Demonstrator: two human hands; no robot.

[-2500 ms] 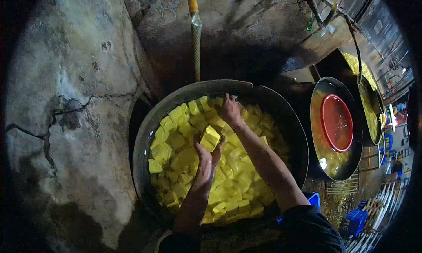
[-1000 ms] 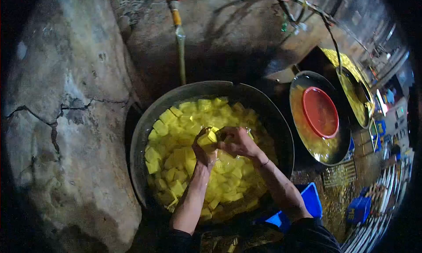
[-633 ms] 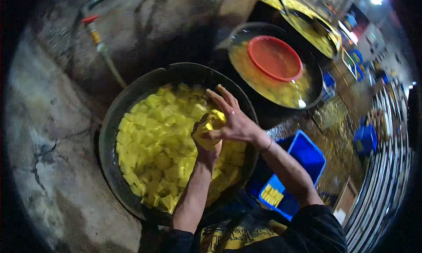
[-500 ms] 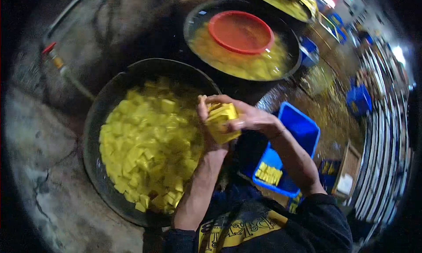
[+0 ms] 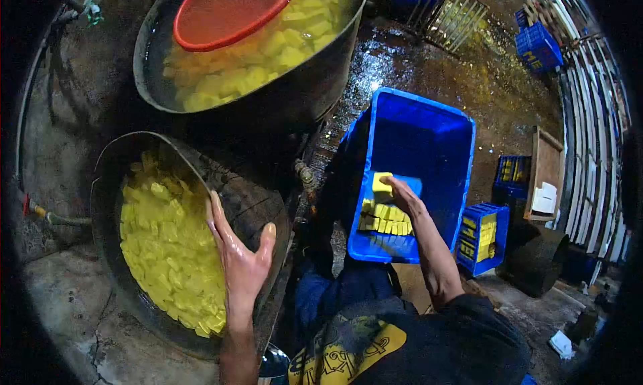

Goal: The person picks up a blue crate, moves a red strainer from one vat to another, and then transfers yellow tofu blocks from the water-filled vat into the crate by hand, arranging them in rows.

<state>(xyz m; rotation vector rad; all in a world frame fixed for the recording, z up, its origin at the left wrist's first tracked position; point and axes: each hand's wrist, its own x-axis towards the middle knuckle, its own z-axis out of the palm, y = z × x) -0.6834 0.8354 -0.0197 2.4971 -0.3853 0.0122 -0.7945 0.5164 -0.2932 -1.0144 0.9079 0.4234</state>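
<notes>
Head view. Your right hand [image 5: 404, 196] reaches into the blue crate [image 5: 462, 150], fingers closed on a yellow block [image 5: 380, 182] that it holds just above the row of yellow blocks [image 5: 384, 223] lined along the crate's near edge. Your left hand [image 5: 240, 251] is spread flat, holding nothing, its palm resting wet on the right rim of the large pan [image 5: 107, 184], beside the loose yellow cubes [image 5: 167, 251] floating in it.

Progress, as a judgement: the work looks to be early. Only one short row lies in the crate, against its near wall; most of its floor is bare. The pan is heaped with cubes nearly from rim to rim, so the bulk seemingly remains to be moved.

Beyond, a second pan [image 5: 151, 84] holds more yellow pieces in liquid, with a red basin [image 5: 228, 10] floating on top. A smaller blue crate [image 5: 483, 238] at the right already carries stacked yellow blocks. Another blue crate [image 5: 538, 47] stands near the top right corner of the wet floor [image 5: 415, 63].

Writing: pale letters show on the far crate's side and yellow print shows on your dark shirt [image 5: 348, 348]; neither can be read with confidence.
</notes>
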